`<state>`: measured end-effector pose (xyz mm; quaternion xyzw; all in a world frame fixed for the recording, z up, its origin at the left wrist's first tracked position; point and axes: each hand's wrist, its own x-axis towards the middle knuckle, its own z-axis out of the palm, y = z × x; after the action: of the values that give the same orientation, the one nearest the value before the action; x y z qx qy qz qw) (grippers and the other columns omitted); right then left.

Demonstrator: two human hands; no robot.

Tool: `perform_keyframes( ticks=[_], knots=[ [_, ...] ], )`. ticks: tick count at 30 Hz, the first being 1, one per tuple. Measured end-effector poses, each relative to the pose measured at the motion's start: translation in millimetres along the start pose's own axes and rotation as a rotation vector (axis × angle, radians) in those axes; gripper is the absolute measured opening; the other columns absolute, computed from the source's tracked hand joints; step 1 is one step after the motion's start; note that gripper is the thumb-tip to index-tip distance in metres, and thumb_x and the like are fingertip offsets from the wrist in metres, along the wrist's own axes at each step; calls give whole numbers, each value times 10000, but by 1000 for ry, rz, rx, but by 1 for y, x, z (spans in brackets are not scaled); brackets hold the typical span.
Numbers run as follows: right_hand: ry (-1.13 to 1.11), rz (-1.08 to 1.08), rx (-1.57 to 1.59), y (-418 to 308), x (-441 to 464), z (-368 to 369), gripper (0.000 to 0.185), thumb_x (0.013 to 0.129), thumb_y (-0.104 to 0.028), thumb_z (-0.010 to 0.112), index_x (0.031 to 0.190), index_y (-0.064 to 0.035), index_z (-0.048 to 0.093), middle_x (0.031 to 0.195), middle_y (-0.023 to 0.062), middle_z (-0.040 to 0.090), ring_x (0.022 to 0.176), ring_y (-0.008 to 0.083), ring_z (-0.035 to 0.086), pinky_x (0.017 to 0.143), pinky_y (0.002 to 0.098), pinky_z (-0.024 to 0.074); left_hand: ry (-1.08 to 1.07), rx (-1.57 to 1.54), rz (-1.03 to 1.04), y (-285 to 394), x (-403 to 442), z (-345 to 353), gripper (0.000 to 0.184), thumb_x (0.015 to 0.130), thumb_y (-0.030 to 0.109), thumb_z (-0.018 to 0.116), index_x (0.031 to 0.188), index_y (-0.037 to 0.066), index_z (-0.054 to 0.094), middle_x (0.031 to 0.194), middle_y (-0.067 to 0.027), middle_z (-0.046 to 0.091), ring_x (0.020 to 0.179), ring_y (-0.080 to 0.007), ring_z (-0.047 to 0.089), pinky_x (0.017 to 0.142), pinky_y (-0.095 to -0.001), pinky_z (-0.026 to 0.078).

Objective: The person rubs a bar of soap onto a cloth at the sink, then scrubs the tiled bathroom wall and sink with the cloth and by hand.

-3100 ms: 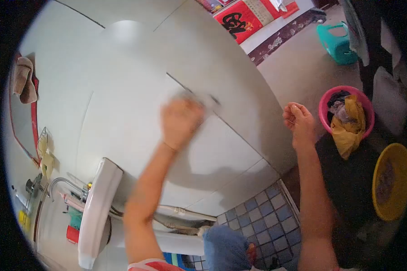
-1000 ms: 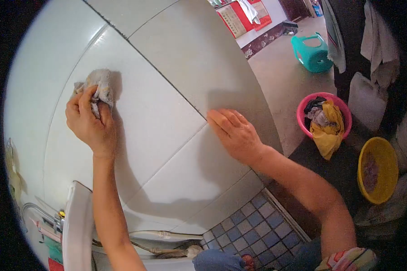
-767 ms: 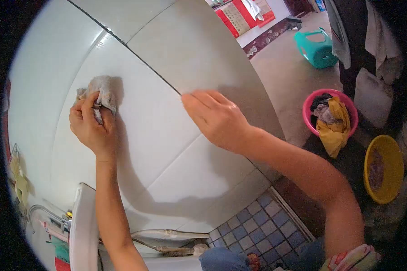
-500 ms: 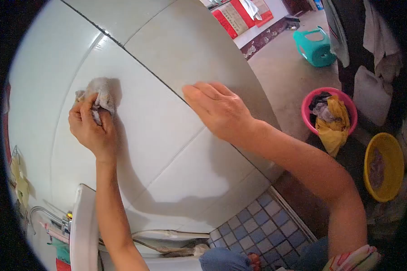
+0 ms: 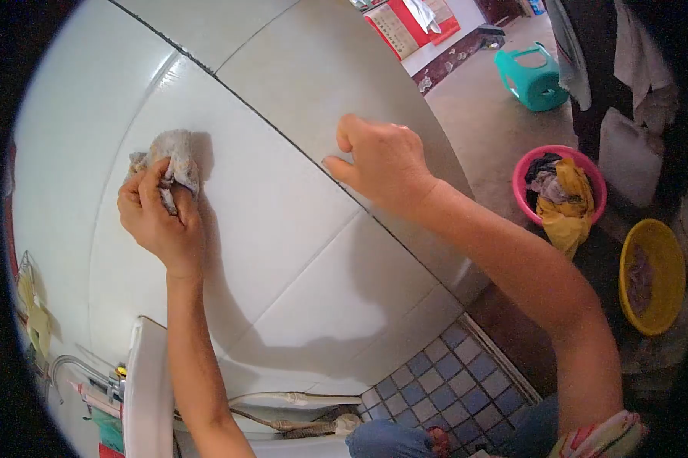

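My left hand (image 5: 161,217) grips a crumpled grey-white cloth (image 5: 177,156) and presses it on the white tiled wall (image 5: 275,229). Right of it, my right hand (image 5: 386,160) is raised in front of the wall, over the dark joint line between tiles. Its fingers are curled, with the thumb and forefinger apart at the tips. Nothing shows in the gap between them, and the inside of the palm is hidden.
A white sink (image 5: 147,382) with a faucet stands lower left, pipes (image 5: 298,398) beside it. On the right are a pink basin (image 5: 523,172) of clothes, a yellow basin (image 5: 668,267) and a teal plastic stool (image 5: 531,76). Blue-grey floor tiles (image 5: 455,382) lie below.
My right hand has gone from resting flat near the dark joint line to a raised, curled shape a little farther right and up. My left hand stays on the cloth at nearly the same spot.
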<state>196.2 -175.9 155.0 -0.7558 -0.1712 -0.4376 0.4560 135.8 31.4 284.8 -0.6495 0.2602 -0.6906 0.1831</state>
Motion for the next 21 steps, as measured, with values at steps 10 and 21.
perform_keyframes(
  ticks=[10, 21],
  knots=[
    [-34, -15, 78, 9, 4, -1, 112, 688, -145, 605, 697, -66, 525, 627, 89, 572, 618, 284, 568, 577, 376, 440, -26, -22, 14, 0, -1, -1, 315, 692, 25, 522, 999, 68, 576, 913, -129, 529, 874, -292, 506, 788, -381, 406],
    [-12, -2, 12, 4, 2, 0, 115, 688, -146, 604, 691, -62, 527, 644, 98, 572, 619, 284, 564, 581, 382, 436, -29, -9, -21, 2, 0, -1, 335, 681, 13, 520, 1005, 71, 583, 924, -130, 526, 902, -290, 504, 822, -381, 397]
  ],
)
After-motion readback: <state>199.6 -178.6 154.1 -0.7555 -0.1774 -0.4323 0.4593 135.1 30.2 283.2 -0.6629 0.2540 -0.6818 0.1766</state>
